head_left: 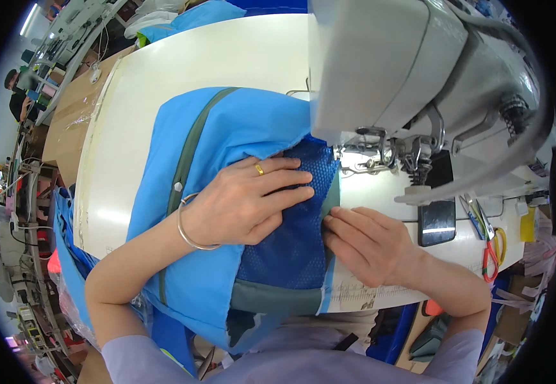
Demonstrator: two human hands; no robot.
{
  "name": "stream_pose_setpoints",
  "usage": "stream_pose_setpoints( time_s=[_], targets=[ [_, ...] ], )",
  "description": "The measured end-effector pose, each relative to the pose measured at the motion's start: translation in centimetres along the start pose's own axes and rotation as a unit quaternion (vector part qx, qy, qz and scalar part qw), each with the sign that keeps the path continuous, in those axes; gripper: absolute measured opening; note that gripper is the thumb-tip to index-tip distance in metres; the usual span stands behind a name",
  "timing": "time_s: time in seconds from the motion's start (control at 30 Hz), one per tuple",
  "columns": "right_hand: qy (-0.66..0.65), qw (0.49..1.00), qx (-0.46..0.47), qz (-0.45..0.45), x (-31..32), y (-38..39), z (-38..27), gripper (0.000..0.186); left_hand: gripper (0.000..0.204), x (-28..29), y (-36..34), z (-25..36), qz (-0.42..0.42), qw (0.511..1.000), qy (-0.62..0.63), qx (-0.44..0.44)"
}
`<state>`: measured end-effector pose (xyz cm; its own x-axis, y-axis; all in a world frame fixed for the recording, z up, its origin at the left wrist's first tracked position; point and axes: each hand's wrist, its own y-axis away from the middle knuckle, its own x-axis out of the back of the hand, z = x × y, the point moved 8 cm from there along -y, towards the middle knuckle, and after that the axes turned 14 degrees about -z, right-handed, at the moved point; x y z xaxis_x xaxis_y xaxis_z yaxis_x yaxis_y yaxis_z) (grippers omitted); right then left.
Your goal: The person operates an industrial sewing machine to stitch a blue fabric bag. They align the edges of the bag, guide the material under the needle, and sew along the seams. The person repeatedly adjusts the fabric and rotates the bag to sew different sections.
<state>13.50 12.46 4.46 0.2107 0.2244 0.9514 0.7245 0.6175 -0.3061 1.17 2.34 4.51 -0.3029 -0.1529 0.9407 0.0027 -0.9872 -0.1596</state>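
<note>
A light blue fabric piece (pixel 211 134) with a grey-green strip and a dark blue mesh panel (pixel 284 246) lies on the white sewing table. My left hand (pixel 243 201), wearing a ring and a bangle, rests on the mesh with its fingers stretched out. At the right edge of the mesh, by a grey-green trim, my right hand (pixel 367 246) pinches the fabric edge between thumb and fingers. The sewing machine's needle and presser foot area (pixel 364 166) sits just beyond my right hand, with the panel's far corner beside it.
The white sewing machine head (pixel 380 70) overhangs the far right. A black phone (pixel 437 221), red-handled scissors (pixel 488 256) and yellow-handled scissors (pixel 500 243) lie right of my right hand. Brown cardboard (pixel 70 137) borders the table's left side. Another person (pixel 18 96) is in the far left background.
</note>
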Motion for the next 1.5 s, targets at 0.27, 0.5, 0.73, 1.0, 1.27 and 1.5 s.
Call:
stream_pose_setpoints(
  time_s=[0.27, 0.5, 0.73, 1.0, 1.27, 1.5],
  targets=[
    [-0.013, 1.0, 0.009, 0.005, 0.5, 0.0, 0.8, 0.024, 0.052, -0.2, -0.5, 0.7, 0.02, 1.0, -0.015, -0.014],
    [-0.01, 1.0, -0.002, 0.002, 0.3, 0.2, 0.9, 0.023, 0.052, -0.3, -0.8, 1.1, 0.021, 1.0, -0.02, -0.012],
    [-0.006, 0.999, -0.037, 0.014, 0.3, 0.2, 1.9, 0.025, 0.051, -0.1, -1.5, 0.6, 0.034, 0.999, -0.024, -0.003],
    [-0.003, 0.997, -0.062, 0.038, 0.1, 0.1, 2.6, 0.027, 0.047, 0.0, -2.1, -0.6, 0.045, 0.998, -0.037, -0.004],
    [-0.016, 0.996, -0.071, 0.042, 0.0, 0.3, 2.7, 0.029, 0.054, 0.1, -2.6, -1.3, 0.018, 0.999, -0.028, -0.018],
    [0.024, 0.999, 0.023, 0.023, 0.0, 1.0, 0.1, 0.024, 0.059, 0.6, -3.1, -2.4, -0.027, 0.998, -0.019, -0.056]
  ],
)
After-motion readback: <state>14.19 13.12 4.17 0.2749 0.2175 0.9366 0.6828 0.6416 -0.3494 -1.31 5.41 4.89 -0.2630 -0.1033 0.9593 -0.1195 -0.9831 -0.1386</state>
